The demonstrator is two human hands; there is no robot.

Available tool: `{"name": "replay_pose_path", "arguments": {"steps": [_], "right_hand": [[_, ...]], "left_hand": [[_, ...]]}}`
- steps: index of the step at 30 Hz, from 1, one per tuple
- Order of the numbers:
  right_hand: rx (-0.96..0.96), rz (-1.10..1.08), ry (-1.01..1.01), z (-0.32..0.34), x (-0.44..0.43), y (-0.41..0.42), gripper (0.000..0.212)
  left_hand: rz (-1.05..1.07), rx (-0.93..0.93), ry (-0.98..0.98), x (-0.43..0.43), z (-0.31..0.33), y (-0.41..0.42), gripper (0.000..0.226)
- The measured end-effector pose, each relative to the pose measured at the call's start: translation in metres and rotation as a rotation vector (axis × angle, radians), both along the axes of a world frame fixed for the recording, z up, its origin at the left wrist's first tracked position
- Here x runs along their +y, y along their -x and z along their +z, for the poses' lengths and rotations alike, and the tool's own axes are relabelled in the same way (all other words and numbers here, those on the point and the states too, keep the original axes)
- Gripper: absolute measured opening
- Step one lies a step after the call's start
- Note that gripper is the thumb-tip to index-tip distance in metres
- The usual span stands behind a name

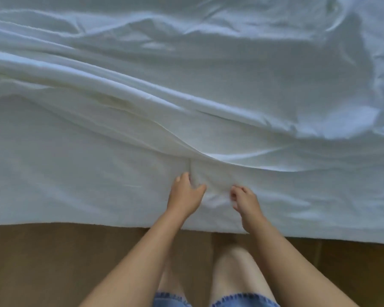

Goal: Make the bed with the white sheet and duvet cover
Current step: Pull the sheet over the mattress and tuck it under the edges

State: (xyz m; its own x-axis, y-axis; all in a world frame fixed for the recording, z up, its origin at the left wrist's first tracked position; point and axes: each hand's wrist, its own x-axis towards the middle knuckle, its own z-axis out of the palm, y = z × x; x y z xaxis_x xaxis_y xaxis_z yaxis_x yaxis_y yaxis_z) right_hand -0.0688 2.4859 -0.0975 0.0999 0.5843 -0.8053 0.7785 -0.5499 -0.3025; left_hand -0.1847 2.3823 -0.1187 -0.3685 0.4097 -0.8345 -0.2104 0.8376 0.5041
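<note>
White cloth (98, 173) lies spread and rumpled beyond the brown floor (53, 262), cut off on three sides, sheet or duvet cover I cannot tell, while the left hand (184, 194) and right hand (245, 200) each pinch a bunch near its front edge, fingertips buried in folds.

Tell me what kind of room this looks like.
Most likely a bedroom. Rumpled white bedding spreads across a wide bed that fills most of the view. The left hand and right hand pinch a fold of it near the edge, and brown floor shows below.
</note>
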Motion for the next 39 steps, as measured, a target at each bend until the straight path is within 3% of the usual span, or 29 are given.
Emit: {"name": "replay_pose_path", "arguments": {"steps": [3, 6, 8, 11, 13, 15, 16, 20, 22, 24, 26, 28, 30, 31, 33, 36, 37, 39], "right_hand": [[0.094, -0.302, 0.005, 0.001, 0.044, -0.033, 0.012], [0.322, -0.628, 0.085, -0.001, 0.092, -0.057, 0.054], [0.436, -0.758, 0.129, -0.004, 0.126, -0.068, 0.067], [0.561, -0.862, 0.222, -0.01, 0.173, -0.077, 0.054], [0.633, -0.953, 0.294, -0.012, 0.201, -0.083, 0.052], [0.691, -1.002, 0.319, -0.013, 0.229, -0.089, 0.052], [0.715, -1.018, 0.308, -0.013, 0.243, -0.093, 0.048], [0.796, -0.892, 0.267, -0.005, 0.285, -0.092, 0.021], [0.79, -0.7, 0.297, 0.005, 0.277, -0.084, 0.019], [0.692, -0.453, 0.204, 0.018, 0.243, -0.083, 0.021], [0.518, -0.004, 0.018, 0.036, 0.198, -0.098, 0.014], [0.476, 0.432, -0.044, 0.05, 0.162, -0.117, 0.015], [0.502, 0.541, 0.022, 0.061, 0.147, -0.125, 0.015], [0.542, 0.473, 0.069, 0.065, 0.147, -0.127, 0.012], [0.615, 0.127, 0.199, 0.067, 0.163, -0.127, 0.009], [0.682, -0.643, 0.482, 0.051, 0.205, -0.121, 0.05], [0.687, -0.774, 0.515, 0.047, 0.218, -0.117, 0.052], [0.632, -0.829, 0.442, 0.041, 0.229, -0.099, 0.035]], "left_hand": [[0.125, -0.074, -0.024, 0.052, 0.001, -0.022, 0.068], [0.394, -0.147, -0.026, 0.116, 0.004, -0.051, 0.057], [0.626, -0.327, 0.018, 0.159, 0.008, -0.073, 0.062], [0.81, -0.562, 0.083, 0.212, 0.013, -0.105, 0.077], [0.991, -0.627, 0.051, 0.238, 0.01, -0.118, 0.063], [1.224, -0.604, -0.01, 0.254, 0.011, -0.121, 0.033], [1.333, -0.595, -0.078, 0.258, 0.012, -0.119, 0.021], [1.578, -0.517, -0.475, 0.25, 0.028, -0.118, 0.026], [1.557, -0.416, -0.512, 0.231, 0.042, -0.132, 0.027], [1.46, -0.426, -0.483, 0.213, 0.055, -0.153, 0.052], [1.249, -0.491, -0.519, 0.209, 0.069, -0.169, 0.078], [1.065, -0.491, -0.504, 0.213, 0.079, -0.177, 0.068], [1.002, -0.439, -0.376, 0.218, 0.081, -0.171, 0.033], [0.993, -0.438, -0.312, 0.216, 0.08, -0.165, 0.021], [0.968, -0.522, -0.341, 0.206, 0.081, -0.15, 0.022], [0.866, -0.373, -0.331, 0.183, 0.081, -0.134, 0.011], [0.81, -0.318, -0.288, 0.175, 0.081, -0.13, 0.007], [0.738, -0.22, -0.178, 0.159, 0.081, -0.127, 0.01]]}}
